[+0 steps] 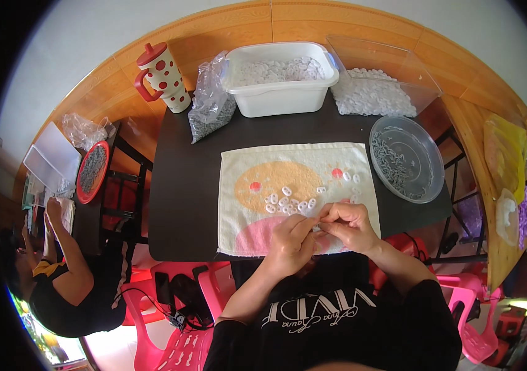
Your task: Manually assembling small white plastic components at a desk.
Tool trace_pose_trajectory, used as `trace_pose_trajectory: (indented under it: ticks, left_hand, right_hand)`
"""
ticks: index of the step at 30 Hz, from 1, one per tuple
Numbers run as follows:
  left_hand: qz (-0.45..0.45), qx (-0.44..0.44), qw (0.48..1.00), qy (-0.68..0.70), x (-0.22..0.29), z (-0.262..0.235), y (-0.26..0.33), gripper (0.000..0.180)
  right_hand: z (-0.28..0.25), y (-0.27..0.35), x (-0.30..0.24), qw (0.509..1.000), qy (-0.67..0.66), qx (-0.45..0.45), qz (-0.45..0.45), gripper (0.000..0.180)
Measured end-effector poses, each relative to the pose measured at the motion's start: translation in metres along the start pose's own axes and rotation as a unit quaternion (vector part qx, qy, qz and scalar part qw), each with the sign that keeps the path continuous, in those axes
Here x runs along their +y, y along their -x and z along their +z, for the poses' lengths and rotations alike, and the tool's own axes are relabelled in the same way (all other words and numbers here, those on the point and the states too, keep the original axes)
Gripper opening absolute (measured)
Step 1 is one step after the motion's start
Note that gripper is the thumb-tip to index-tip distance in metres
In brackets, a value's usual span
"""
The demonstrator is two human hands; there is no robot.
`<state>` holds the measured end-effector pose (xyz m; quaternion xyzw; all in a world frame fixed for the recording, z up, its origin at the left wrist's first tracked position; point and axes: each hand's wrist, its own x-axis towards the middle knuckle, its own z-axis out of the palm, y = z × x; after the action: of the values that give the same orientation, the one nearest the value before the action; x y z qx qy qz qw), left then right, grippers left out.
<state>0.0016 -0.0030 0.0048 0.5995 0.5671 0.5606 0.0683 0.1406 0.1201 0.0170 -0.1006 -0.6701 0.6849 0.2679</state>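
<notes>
My left hand (292, 243) and my right hand (351, 227) meet fingertip to fingertip over the near part of a cream towel (229, 185). Both are closed in a pinch. A whitish bit shows between the fingertips, too small and covered to name. Just beyond my hands lies a loose group of small white oval plastic pieces with holes (284, 201). A few more white pieces (347, 177) lie apart near the towel's right side. The towel has orange and pink printed patches.
Around the dark table (183, 185) stand a spotted tumbler (166, 77), a bag of grey bits (211, 111), a white tub (276, 99), a clear bin of white pieces (375, 96) and a round tub of small grey parts (421, 157). Another person (78, 278) works at left.
</notes>
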Motion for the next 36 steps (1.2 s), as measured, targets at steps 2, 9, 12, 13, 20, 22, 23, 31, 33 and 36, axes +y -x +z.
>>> trace_pose_trajectory:
  ticks: [2, 9, 12, 13, 20, 22, 23, 31, 33, 36]
  left_hand:
    - [-0.041, -0.020, 0.999, 0.011, 0.003, 0.000, -0.002, 0.036]
    - [-0.004, -0.077, 0.993, -0.086, 0.012, -0.003, -0.009, 0.024]
    - [0.001, -0.069, 0.995, -0.072, 0.010, -0.007, -0.004, 0.022]
    - [0.010, -0.072, 0.995, -0.069, 0.008, -0.007, -0.002, 0.022]
    - [0.015, -0.138, 0.985, -0.102, 0.009, -0.008, -0.006, 0.015]
    - [0.045, -0.167, 0.972, -0.159, 0.008, -0.008, -0.006, 0.021]
    - [0.046, -0.169, 0.972, -0.159, 0.007, -0.008, -0.005, 0.021]
    - [0.030, -0.162, 0.977, -0.136, 0.009, -0.011, -0.007, 0.021]
    - [0.016, -0.150, 0.984, -0.093, 0.009, -0.013, -0.007, 0.023]
    - [-0.017, -0.111, 0.993, -0.040, 0.004, -0.013, -0.003, 0.026]
  right_hand:
    - [-0.006, 0.001, 0.000, 0.997, 0.073, -0.013, 0.000, 0.008]
    - [-0.012, 0.001, 0.004, 0.890, 0.391, -0.085, -0.219, 0.022]
    - [-0.008, 0.005, 0.007, 0.858, 0.435, -0.096, -0.255, 0.022]
    - [-0.007, 0.005, 0.006, 0.853, 0.441, -0.099, -0.259, 0.022]
    - [-0.009, 0.005, 0.006, 0.854, 0.437, -0.123, -0.255, 0.020]
    - [-0.010, 0.003, 0.007, 0.860, 0.417, -0.132, -0.263, 0.019]
    - [-0.010, 0.002, 0.007, 0.860, 0.417, -0.130, -0.263, 0.019]
    - [-0.009, 0.003, 0.005, 0.850, 0.437, -0.143, -0.255, 0.018]
    - [-0.013, 0.006, 0.010, 0.883, 0.390, -0.125, -0.228, 0.016]
    - [-0.027, -0.003, -0.010, 0.921, 0.329, -0.134, -0.162, 0.012]
